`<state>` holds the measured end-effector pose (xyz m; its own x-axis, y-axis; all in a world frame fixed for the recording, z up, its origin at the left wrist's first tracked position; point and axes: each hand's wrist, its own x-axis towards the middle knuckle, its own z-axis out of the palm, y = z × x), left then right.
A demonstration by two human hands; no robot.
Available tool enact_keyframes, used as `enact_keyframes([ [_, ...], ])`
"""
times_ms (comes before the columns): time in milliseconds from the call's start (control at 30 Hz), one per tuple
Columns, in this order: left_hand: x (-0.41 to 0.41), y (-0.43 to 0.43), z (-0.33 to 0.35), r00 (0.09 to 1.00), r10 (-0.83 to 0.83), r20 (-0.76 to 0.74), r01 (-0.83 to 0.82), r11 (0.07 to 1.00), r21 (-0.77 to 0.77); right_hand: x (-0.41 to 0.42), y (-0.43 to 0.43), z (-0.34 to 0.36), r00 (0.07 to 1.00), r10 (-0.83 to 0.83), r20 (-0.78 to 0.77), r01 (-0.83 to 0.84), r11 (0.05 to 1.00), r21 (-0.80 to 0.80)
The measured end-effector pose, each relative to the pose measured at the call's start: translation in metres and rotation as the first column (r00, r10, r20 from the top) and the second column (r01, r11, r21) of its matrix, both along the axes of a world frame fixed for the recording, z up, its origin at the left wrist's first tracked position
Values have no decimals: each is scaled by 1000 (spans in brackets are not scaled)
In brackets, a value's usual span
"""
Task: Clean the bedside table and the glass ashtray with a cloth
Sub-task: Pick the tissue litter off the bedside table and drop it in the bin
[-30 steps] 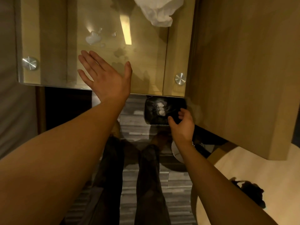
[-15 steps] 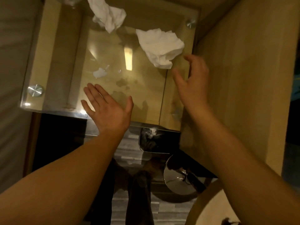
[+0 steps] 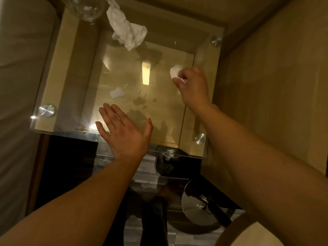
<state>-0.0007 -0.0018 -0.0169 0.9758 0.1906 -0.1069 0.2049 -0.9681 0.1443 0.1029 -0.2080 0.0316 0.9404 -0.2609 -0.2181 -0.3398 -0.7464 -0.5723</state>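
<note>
Since 0.5 s ago, white cloth wad [image 3: 175, 71] gripped by right hand [image 3: 192, 86], centre-right | left hand [image 3: 124, 132] spread flat, lower centre | 2 cloths: second cloth [image 3: 127, 32] apart, top | 1 glass ashtray [image 3: 85, 8], upper left

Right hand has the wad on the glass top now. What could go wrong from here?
1. The clear glass ashtray sits at the far left corner of the glass-topped bedside table; a wide sweep might knock it.
2. The white crumpled cloth lies loose beside it and could drag along.
3. The right hand grips a small white wad; it may just smear the wet puddle near the open left hand.
</note>
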Motion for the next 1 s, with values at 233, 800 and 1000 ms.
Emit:
enact_keyframes([
  [233, -1, 0, 5, 999, 6, -32, -7, 1000, -19, -114, 13, 45, 902, -431, -40, 407, 813, 416],
  [800, 1, -1, 7, 1000, 11, -23, -11, 1000, 12, -291, 44, -77, 531, -559, -636, 816, 539, 208],
  [1000, 2, -1, 6, 1000, 13, -14, -13, 1000, 10, -299, 28, -70, 583, -440, -683, 748, 620, 239],
])
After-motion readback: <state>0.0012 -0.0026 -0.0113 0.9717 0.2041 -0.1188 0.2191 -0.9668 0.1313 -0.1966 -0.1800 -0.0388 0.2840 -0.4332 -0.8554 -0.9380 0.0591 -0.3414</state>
